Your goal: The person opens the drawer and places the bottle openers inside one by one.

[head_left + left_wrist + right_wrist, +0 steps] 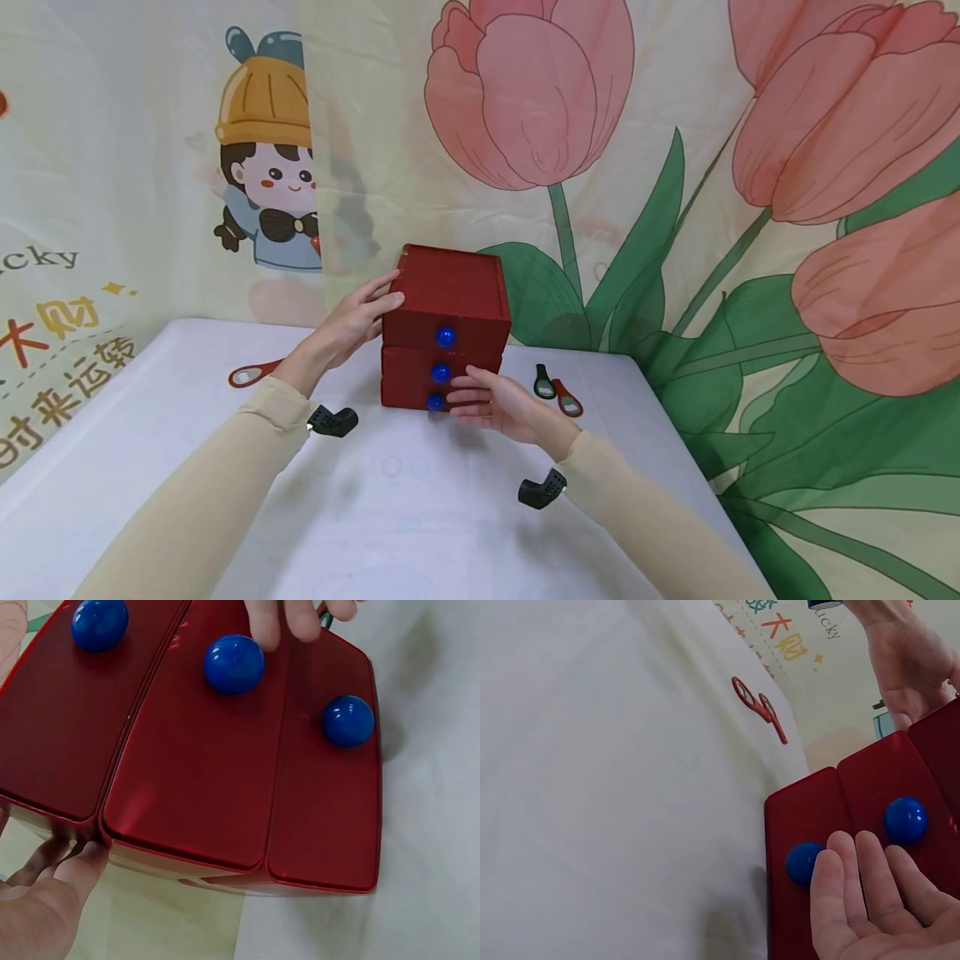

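A dark red three-drawer box (450, 333) with blue round knobs stands on the white table (225, 500); all drawers look closed. My left hand (360, 321) rests with straight fingers against the box's upper left side. My right hand (491, 402) lies with straight fingers on the front of the lower drawers, fingertips (847, 859) between the bottom knob (804, 862) and the middle knob (905, 820). In the left wrist view the box front (195, 772) fills the frame, with the left hand's fingers (45, 900) against its side.
A red flat tool (253, 372) lies left of the box. A black tool (543, 382) and a red one (567, 400) lie to its right. A printed cloth backdrop (675, 167) hangs close behind. The table's right edge (675, 417) is near.
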